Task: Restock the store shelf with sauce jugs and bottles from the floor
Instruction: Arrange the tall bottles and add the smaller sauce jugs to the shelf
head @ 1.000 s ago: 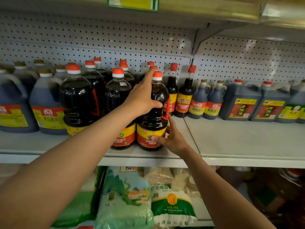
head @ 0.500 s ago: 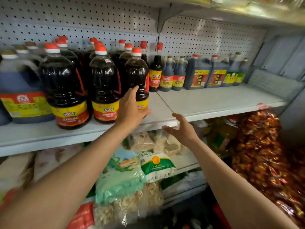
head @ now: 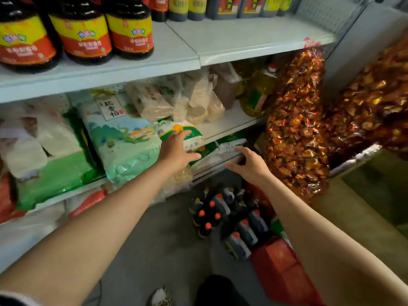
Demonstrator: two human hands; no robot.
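Note:
Several dark sauce bottles and jugs with orange caps [head: 229,219] stand on the grey floor below me. On the upper shelf [head: 242,38], three dark sauce jugs with red and yellow labels [head: 130,29] stand in a row at the left. My left hand [head: 176,151] hangs in the air in front of the rice bags, fingers spread, holding nothing. My right hand [head: 249,164] hovers beside it to the right, also spread and holding nothing. Both hands are well above the floor bottles.
Rice and grain bags [head: 123,138] fill the middle shelf. A yellow oil jug [head: 256,93] stands at its right end. Big bags of red and gold wrapped sweets [head: 295,129] hang at the right. A red box [head: 278,268] lies beside the floor bottles.
My left hand has let go of the sauce jug on the upper shelf. Both hands have dropped below the shelf, and my view has tilted down to the floor bottles.

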